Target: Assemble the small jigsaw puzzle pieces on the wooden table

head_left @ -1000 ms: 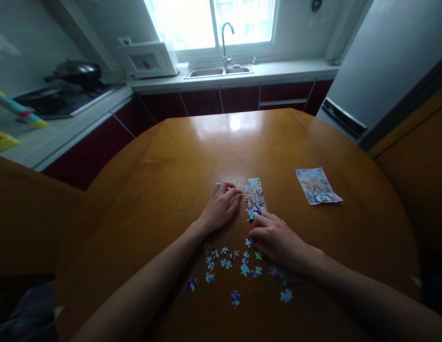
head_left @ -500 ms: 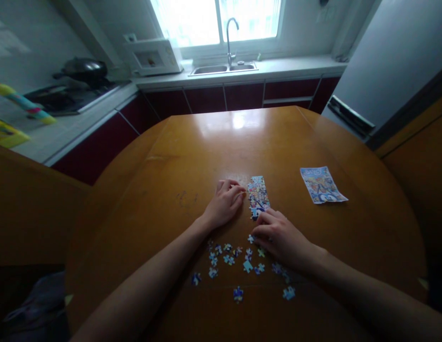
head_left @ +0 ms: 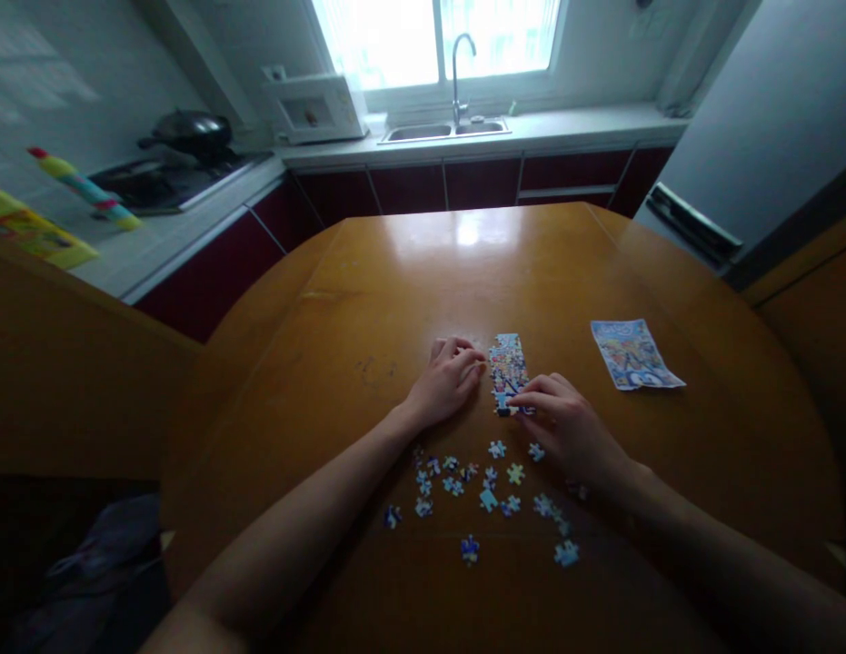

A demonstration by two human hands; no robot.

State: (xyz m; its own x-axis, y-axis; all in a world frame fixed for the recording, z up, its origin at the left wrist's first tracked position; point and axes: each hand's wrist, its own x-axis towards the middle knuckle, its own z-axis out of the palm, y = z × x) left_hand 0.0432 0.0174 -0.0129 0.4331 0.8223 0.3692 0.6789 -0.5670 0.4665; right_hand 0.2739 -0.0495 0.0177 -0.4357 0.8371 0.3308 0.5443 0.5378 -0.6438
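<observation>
A partly joined jigsaw puzzle (head_left: 508, 361) lies on the wooden table as a narrow upright strip. Left of it my left hand (head_left: 450, 381) rests on the tabletop, fingers bent and drawn together, fingertips close to the strip's edge; whatever they hold, if anything, is hidden. My right hand (head_left: 562, 418) is over the strip's lower end, its fingers pinching a light blue puzzle piece (head_left: 502, 399) against it. Several loose puzzle pieces (head_left: 489, 500) are scattered nearer to me, between my forearms.
A creased picture sheet (head_left: 636, 354) lies to the right on the table (head_left: 423, 282). Beyond the table are a counter with a sink (head_left: 417, 133), a white microwave (head_left: 317, 109) and a stove with a dark pan (head_left: 187, 136). A fridge (head_left: 756, 127) stands at the right.
My right hand has moved up from the loose pieces to the strip's lower end, with a light blue piece at its fingertips. My left hand stays beside the strip. The view has shifted slightly.
</observation>
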